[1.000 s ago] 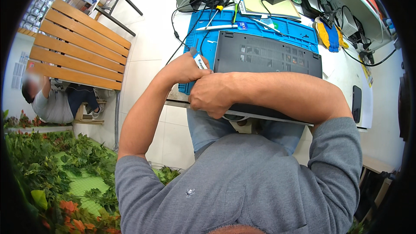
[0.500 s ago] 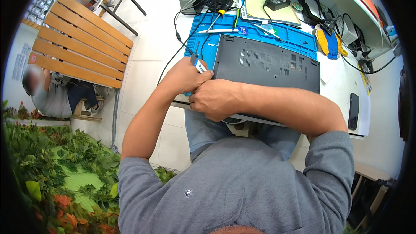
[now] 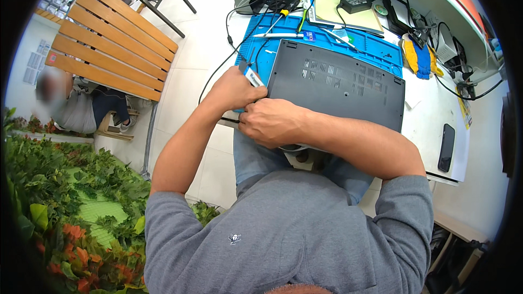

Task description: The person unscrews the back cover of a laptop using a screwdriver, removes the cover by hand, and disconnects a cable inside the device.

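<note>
An upside-down black laptop (image 3: 338, 76) lies on a blue repair mat (image 3: 257, 30) at the desk's front. My left hand (image 3: 235, 90) is beside the laptop's left edge, fingers closed round a slim grey tool (image 3: 252, 75) with a white label. My right hand (image 3: 269, 122) is curled at the laptop's near-left corner, just below the left; its fingertips are hidden, so what they grip cannot be made out. A yellow-handled screwdriver (image 3: 284, 13) and a white pen-like tool (image 3: 279, 35) rest on the back of the mat.
Cables, a black adapter (image 3: 354, 3), a yellow pad (image 3: 343, 13) and gloves (image 3: 420, 59) crowd the desk's back and right. A phone (image 3: 447, 147) lies at the right edge. Left are a slatted wooden table (image 3: 111, 43), a seated person (image 3: 76, 103) and foliage (image 3: 71, 185).
My right elbow has dropped toward me and my right hand has eased slightly away from the left thumb. The left hand keeps its hold on the grey tool. The view has shifted slightly.
</note>
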{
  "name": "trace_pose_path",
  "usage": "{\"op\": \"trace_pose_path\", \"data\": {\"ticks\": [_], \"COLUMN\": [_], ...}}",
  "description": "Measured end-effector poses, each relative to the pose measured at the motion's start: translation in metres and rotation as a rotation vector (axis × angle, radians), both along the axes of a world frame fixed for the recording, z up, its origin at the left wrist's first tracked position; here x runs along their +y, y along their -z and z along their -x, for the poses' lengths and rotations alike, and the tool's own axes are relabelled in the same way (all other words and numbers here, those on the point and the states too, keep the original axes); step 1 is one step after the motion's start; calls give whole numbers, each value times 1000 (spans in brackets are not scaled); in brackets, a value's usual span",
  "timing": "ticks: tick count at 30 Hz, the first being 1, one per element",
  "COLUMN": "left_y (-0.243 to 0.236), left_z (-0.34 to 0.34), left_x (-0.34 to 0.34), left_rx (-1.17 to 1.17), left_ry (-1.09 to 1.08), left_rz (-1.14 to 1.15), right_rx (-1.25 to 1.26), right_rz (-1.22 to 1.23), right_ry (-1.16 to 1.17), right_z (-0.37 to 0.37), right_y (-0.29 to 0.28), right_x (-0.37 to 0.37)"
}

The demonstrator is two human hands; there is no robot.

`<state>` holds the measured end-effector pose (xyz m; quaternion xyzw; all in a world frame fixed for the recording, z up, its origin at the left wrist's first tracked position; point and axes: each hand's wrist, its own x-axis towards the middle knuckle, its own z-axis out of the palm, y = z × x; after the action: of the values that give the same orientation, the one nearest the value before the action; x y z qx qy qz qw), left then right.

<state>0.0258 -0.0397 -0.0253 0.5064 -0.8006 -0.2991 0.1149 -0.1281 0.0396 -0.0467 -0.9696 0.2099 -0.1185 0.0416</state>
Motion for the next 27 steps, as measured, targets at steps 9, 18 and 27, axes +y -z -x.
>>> {"op": "trace_pose_path", "data": {"ticks": [9, 18, 27], "left_y": [0, 5, -2], "left_z": [15, 30, 46], "left_x": [-9, -25, -37], "left_rx": [-162, -95, -179], "left_ry": [-53, -15, 21], "left_rz": [-54, 115, 183], "right_rx": [29, 18, -13], "right_rz": [8, -12, -51], "right_ry": [-65, -57, -79], "right_z": [1, 0, 1], "right_y": [8, 0, 2], "right_x": [-5, -12, -21]}}
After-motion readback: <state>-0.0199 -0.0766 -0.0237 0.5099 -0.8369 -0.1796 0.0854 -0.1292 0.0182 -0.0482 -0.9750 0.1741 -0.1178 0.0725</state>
